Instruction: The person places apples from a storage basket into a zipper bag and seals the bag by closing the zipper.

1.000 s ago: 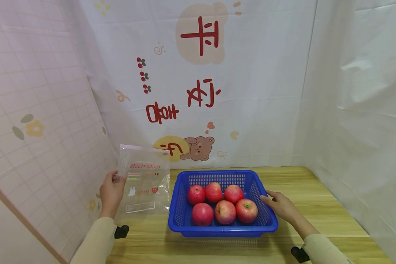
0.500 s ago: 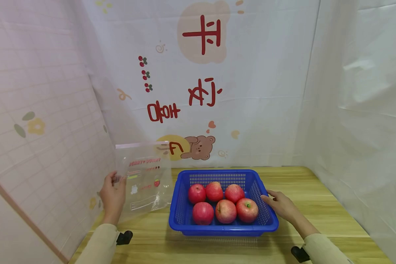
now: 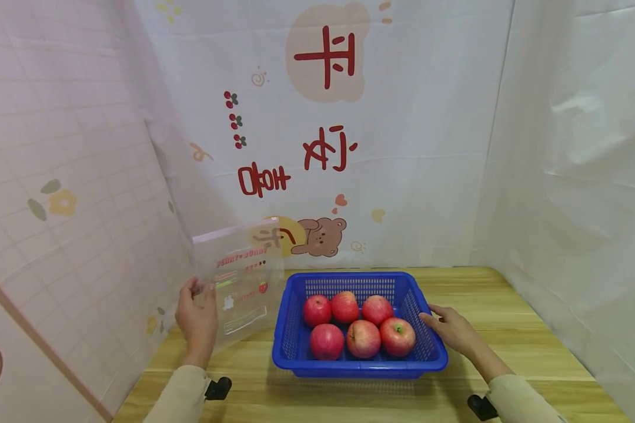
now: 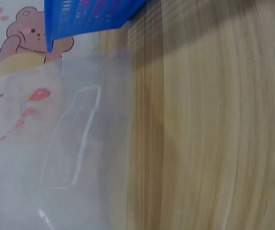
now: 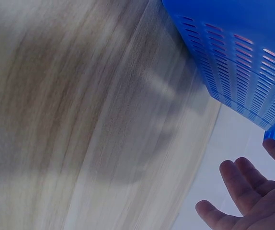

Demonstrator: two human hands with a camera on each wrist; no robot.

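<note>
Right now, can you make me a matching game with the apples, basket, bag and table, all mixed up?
Things:
1. Apples
2. Basket
3. Bag
4. Table

Clues:
A. See-through, held up by the left hand
B. Wood-striped, underneath the blue thing
C. Round and reddish, six of them
D. Blue, with lots of little holes in its sides

Right pairs: 1-C, 2-D, 3-A, 4-B.
</note>
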